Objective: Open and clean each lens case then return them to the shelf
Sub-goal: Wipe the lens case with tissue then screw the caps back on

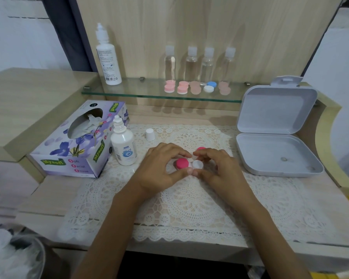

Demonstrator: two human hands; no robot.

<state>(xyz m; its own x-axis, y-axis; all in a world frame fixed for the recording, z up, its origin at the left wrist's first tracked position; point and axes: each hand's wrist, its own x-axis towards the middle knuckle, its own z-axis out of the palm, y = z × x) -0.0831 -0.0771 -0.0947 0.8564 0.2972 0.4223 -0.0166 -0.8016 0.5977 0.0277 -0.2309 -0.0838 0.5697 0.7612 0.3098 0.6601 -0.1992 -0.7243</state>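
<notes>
A person's two hands meet over a lace mat (189, 200) at the centre of a pale wooden table (48, 190). Between them a lens case (189, 164) rests on the mat: its 9 o'clock well wears a pink cap, its 3 o'clock well is uncovered and white. The left hand (161, 168) has its grip clamped on the capped side, thumb and forefinger curled round it. The right hand (218, 168) has its grip clamped on the open side. A loose pink cap (200, 149) lies just beyond the right fingertips, at 12 o'clock from the case.

At 9 o'clock stand a solution bottle (123, 146) and a tissue box (79, 143). At 3 o'clock a grey box (270, 150) lies open. At 12 o'clock a glass shelf (129, 91) carries five more cases (195, 87).
</notes>
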